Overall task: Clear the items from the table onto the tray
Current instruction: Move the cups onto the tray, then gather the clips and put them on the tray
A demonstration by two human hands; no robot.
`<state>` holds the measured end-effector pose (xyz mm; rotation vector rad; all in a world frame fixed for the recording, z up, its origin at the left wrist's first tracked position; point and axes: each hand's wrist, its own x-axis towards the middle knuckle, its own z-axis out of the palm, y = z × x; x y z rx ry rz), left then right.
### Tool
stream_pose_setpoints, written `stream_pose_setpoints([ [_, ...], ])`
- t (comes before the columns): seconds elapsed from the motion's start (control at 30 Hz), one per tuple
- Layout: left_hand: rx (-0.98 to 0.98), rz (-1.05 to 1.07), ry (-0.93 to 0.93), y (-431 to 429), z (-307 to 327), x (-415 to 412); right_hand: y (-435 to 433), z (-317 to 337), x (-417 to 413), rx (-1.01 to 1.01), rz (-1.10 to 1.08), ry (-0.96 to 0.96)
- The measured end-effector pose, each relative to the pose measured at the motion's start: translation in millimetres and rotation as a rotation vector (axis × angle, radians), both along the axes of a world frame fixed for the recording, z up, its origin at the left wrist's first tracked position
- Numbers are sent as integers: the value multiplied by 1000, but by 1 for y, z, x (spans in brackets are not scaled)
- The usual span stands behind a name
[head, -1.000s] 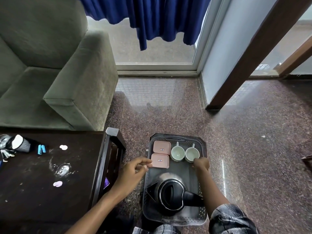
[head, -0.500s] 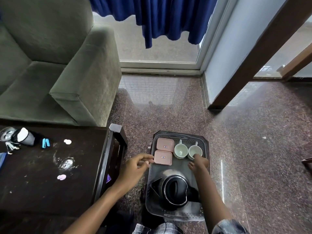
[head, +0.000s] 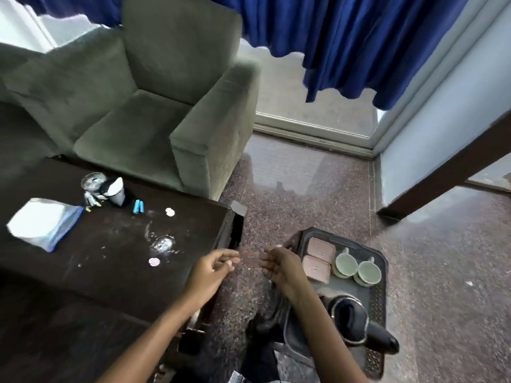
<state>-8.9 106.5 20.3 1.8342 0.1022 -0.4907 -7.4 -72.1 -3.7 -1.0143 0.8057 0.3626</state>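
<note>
A dark tray [head: 377, 297] lies on the floor at the right. It holds two pink lidded boxes [head: 318, 258], two pale green cups [head: 356, 269] and a black kettle [head: 349, 322]. My left hand [head: 213, 269] hovers over the table's right edge, fingers loosely curled and holding nothing. My right hand [head: 279, 265] hovers over the gap between table and tray, fingers relaxed and empty. On the dark table [head: 110, 261] lie a clear zip bag [head: 44, 222], a tipped paper cup [head: 114, 190], a blue clip [head: 138, 207] and two small pale discs [head: 154, 262].
A green armchair [head: 154, 106] stands behind the table. Blue curtains [head: 345, 42] hang over a glass door at the back. A dark wooden beam [head: 442, 172] slants down at the right. A spill mark [head: 163, 243] sits on the table top. Speckled floor lies around the tray.
The view has swung left, showing more of the table. Both hands have lifted off the tray and moved left towards the table; the right hand has left the cups.
</note>
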Motion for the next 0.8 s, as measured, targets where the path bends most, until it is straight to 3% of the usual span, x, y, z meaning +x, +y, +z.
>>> stream_pose_setpoints([
  [0.3, 44, 271, 6, 219, -5, -27, 208, -29, -16, -97, 363, 146],
  [0.5, 10, 413, -17, 312, -2, -38, 304, -34, -3, -185, 606, 159],
  [0.8, -59, 415, 26, 370, -12, 1, 365, -73, 55, -298, 607, 206],
])
